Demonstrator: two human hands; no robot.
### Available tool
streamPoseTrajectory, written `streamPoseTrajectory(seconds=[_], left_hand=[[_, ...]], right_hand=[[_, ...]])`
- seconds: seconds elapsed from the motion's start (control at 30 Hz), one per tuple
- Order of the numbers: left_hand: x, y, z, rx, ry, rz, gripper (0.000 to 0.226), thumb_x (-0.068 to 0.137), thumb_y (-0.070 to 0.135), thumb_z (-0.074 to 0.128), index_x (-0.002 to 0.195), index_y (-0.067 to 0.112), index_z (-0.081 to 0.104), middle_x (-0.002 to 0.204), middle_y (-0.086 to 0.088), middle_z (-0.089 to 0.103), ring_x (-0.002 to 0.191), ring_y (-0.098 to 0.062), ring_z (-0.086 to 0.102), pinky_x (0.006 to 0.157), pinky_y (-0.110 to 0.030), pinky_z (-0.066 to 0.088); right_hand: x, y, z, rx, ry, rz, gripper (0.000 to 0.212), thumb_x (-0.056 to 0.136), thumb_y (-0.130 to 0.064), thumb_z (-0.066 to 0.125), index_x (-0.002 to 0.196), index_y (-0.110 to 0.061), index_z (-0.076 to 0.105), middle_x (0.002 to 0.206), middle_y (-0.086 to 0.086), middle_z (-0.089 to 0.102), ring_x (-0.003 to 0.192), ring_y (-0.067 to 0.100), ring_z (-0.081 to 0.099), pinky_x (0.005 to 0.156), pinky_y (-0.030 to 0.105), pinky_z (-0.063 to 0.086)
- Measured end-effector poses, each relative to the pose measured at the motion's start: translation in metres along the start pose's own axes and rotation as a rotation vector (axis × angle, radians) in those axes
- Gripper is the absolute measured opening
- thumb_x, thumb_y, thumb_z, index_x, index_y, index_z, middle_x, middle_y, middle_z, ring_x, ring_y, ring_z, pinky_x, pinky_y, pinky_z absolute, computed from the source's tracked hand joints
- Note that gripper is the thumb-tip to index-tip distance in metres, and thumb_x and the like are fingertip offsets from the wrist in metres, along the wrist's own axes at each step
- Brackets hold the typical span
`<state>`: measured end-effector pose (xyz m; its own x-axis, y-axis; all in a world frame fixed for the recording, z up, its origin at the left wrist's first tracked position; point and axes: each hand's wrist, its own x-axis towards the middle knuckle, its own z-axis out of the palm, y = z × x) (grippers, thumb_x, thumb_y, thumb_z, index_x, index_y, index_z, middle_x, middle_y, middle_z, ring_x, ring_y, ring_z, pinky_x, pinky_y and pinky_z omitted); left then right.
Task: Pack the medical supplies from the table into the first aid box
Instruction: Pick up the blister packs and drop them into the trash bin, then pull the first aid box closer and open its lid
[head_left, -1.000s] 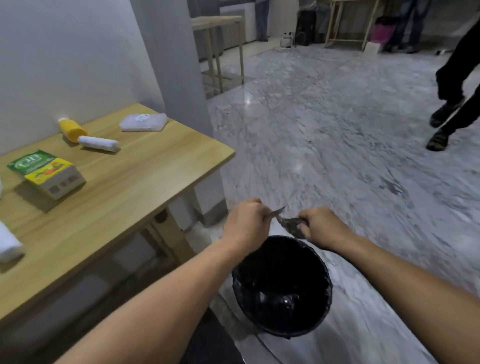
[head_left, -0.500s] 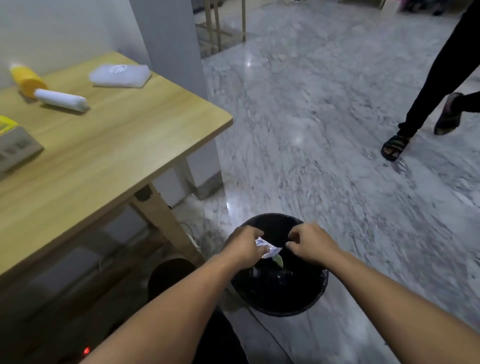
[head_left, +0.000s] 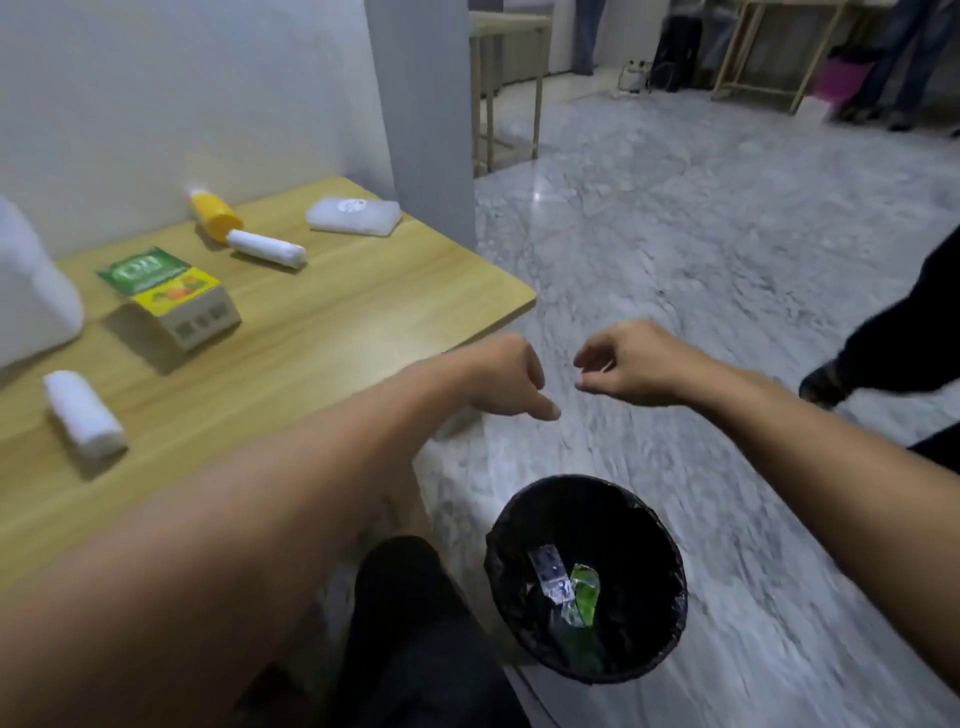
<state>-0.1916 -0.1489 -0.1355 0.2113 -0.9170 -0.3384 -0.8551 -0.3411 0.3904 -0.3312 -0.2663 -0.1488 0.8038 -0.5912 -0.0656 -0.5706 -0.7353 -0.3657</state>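
My left hand (head_left: 506, 382) and my right hand (head_left: 631, 366) hover empty over the floor, just past the table's corner, with loosely curled fingers. On the wooden table (head_left: 322, 332) lie a green and yellow box (head_left: 174, 293), a yellow bottle (head_left: 213, 213), a white bandage roll (head_left: 266, 248), a second white roll (head_left: 83, 413) and a white packet (head_left: 354, 214). A white object (head_left: 31, 291), cut off at the left edge, stands on the table; I cannot tell what it is.
A black lined bin (head_left: 587, 577) stands on the marble floor below my hands, with wrapper scraps (head_left: 566, 584) inside. A grey pillar (head_left: 421, 114) rises behind the table. A person's dark leg and shoe (head_left: 883, 343) are at the right. More tables stand far back.
My hands let go of the torn wrapper, which now lies in the bin. Both hands rose away from the bin toward the table corner, and the view lifted.
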Motion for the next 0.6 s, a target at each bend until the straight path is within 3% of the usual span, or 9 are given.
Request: streamPoseTrajectory(seconds=[0.13,0.23,0.3,0.4,0.5,0.6], left_hand=[[-0.047,-0.004,-0.056,-0.175,0.075,-0.022,0.042,0.074,0.042,0.077,0.105,0.014,0.07,0.096,-0.005,0.072,0.082,-0.016,0.067,0.079,-0.03,0.059],[-0.082,-0.027,-0.088,-0.152,0.161,-0.065,0.035,0.074,0.04,0.078,0.091,0.011,0.071,0.079,-0.004,0.066,0.071,-0.017,0.058,0.068,-0.028,0.055],[-0.102,-0.05,-0.104,-0.101,0.211,-0.121,0.044,0.074,0.042,0.077,0.087,0.003,0.062,0.07,-0.002,0.06,0.067,-0.019,0.056,0.064,-0.028,0.05],[-0.138,-0.092,-0.123,-0.023,0.306,-0.217,0.039,0.073,0.043,0.077,0.097,0.012,0.07,0.097,-0.001,0.07,0.091,-0.021,0.065,0.08,-0.032,0.052],[-0.17,-0.133,-0.136,0.028,0.367,-0.262,0.029,0.073,0.041,0.076,0.075,0.015,0.063,0.075,-0.004,0.053,0.071,-0.022,0.049,0.066,-0.03,0.039],[-0.202,-0.167,-0.146,0.042,0.451,-0.352,0.03,0.074,0.038,0.075,0.088,0.012,0.07,0.084,-0.007,0.062,0.077,-0.023,0.055,0.069,-0.03,0.042]], right_hand=[[0.008,-0.051,-0.049,-0.057,0.029,-0.107,0.033,0.081,-0.03,0.073,0.108,-0.012,0.072,0.104,0.005,0.074,0.095,0.018,0.068,0.086,0.03,0.053],[0.018,-0.092,-0.068,-0.077,0.035,-0.175,0.03,0.08,-0.028,0.074,0.106,-0.013,0.072,0.102,0.004,0.075,0.091,0.019,0.068,0.085,0.034,0.055],[0.026,-0.12,-0.073,-0.065,0.036,-0.21,0.032,0.079,-0.028,0.076,0.107,-0.013,0.072,0.102,0.002,0.074,0.091,0.017,0.068,0.085,0.032,0.055],[0.04,-0.17,-0.07,-0.051,0.068,-0.297,0.03,0.076,-0.028,0.078,0.103,-0.017,0.073,0.099,0.001,0.075,0.087,0.016,0.068,0.081,0.029,0.054],[0.051,-0.222,-0.058,-0.039,0.083,-0.376,0.027,0.075,-0.026,0.078,0.101,-0.019,0.073,0.097,0.001,0.073,0.084,0.016,0.067,0.078,0.025,0.05],[0.063,-0.271,-0.042,-0.041,0.059,-0.48,0.029,0.075,-0.023,0.077,0.103,-0.018,0.073,0.098,0.002,0.074,0.086,0.018,0.068,0.083,0.03,0.055]])
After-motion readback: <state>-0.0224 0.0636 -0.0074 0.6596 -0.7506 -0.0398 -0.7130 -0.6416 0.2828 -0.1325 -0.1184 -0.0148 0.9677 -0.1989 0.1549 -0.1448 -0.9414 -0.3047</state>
